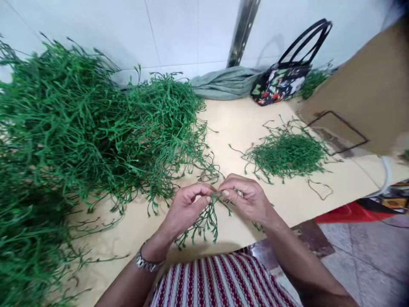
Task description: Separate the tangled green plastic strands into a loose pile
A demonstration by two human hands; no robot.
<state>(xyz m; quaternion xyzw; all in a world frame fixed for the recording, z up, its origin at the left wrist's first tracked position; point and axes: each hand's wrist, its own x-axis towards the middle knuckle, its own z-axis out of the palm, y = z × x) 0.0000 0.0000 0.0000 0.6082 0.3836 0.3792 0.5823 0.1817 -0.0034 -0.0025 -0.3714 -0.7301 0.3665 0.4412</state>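
Note:
Near the front of the table, my left hand (190, 206) and my right hand (247, 198) meet almost fingertip to fingertip. Both pinch green artificial plant stems (209, 219), thin plastic strands with small forked tips. Loose ends of the stems hang below my fingers toward the table edge, and a few show under my right palm. The exact spot where the fingertips join on the stems is partly hidden by the thumbs. A large tangled heap of the same green stems (96, 123) spreads to the left. To the right lies a smaller, flatter pile (287, 153).
Against the tiled wall stand a floral handbag (281, 83) with black handles and a grey-green cloth (226, 83). A cardboard sheet (361, 94) leans at the right. The pale table (230, 123) ends at the front right, above a tiled floor (367, 238) and something red (348, 212).

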